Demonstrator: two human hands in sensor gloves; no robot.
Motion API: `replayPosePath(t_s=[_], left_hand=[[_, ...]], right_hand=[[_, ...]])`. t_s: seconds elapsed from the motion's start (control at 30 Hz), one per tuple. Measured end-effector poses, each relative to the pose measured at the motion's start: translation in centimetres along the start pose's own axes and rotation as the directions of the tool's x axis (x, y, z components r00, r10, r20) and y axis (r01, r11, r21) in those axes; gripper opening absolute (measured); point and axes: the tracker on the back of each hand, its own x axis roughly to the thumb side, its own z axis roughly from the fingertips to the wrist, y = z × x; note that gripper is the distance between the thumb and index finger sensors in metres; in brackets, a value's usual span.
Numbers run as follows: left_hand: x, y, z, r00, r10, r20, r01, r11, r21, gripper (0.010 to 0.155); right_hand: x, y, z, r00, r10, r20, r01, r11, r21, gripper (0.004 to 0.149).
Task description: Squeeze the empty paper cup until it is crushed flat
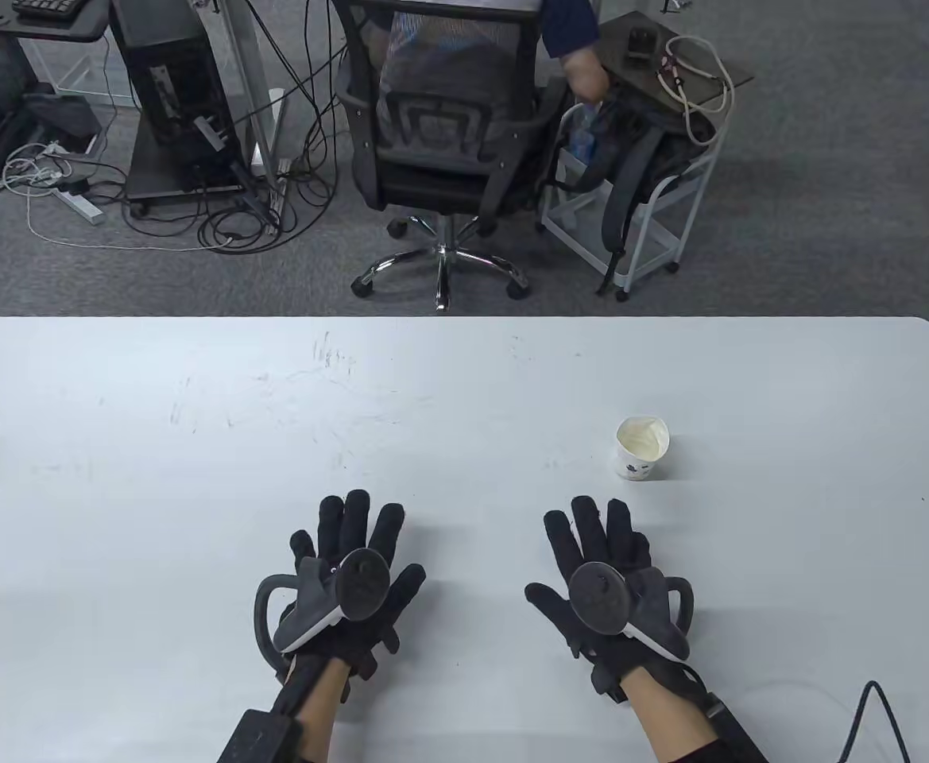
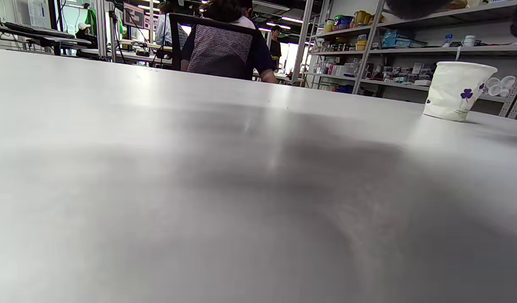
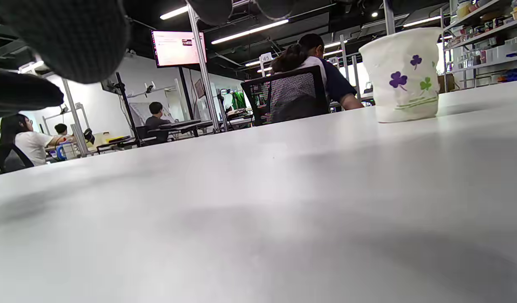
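Observation:
A white paper cup [image 1: 642, 448] with purple and green clover prints stands upright on the white table [image 1: 194, 445], right of centre. It looks slightly crumpled. It also shows in the left wrist view [image 2: 455, 90] and the right wrist view [image 3: 403, 75]. My left hand [image 1: 349, 556] lies flat and open near the front edge, holding nothing. My right hand [image 1: 599, 556] lies flat and open too, a short way in front and left of the cup, apart from it. Its fingertips [image 3: 60, 38] hang in at the top of the right wrist view.
An office chair [image 1: 448, 135] with a seated person and a white trolley [image 1: 631, 207] with a backpack stand beyond the table's far edge. A black cable [image 1: 877, 715] lies at the front right corner.

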Motion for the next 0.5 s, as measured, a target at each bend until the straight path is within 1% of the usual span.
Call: replayPosePath(t_s=[0.13,0.3,0.4,0.47,0.5], left_hand=[[0.3,-0.1,0.0,1.000,0.021,0.020,-0.021,1.000,0.008,0.080],[0.3,-0.1,0.0,0.999,0.025,0.028,-0.025,1.000,0.005,0.079],[0.3,0.0,-0.1,0.999,0.039,0.034,-0.039,0.999,-0.001,0.079],[0.5,0.0,-0.1,0.999,0.028,0.038,-0.028,1.000,-0.007,0.079],[0.6,-0.1,0.0,0.999,0.028,0.041,-0.027,1.000,-0.014,0.079]], right_hand=[[-0.1,-0.3,0.4,1.000,0.014,0.010,-0.014,0.999,-0.033,0.086],[-0.8,-1.1,0.2,1.000,0.005,-0.024,-0.006,0.999,-0.050,0.086],[-1.8,-2.5,-1.2,0.997,0.015,-0.074,-0.021,0.997,-0.077,0.086],[-2.5,-3.3,-2.9,0.994,0.013,-0.109,-0.022,0.996,-0.084,0.086],[-2.9,-3.7,-4.0,0.989,0.053,-0.140,-0.064,0.995,-0.079,0.086]])
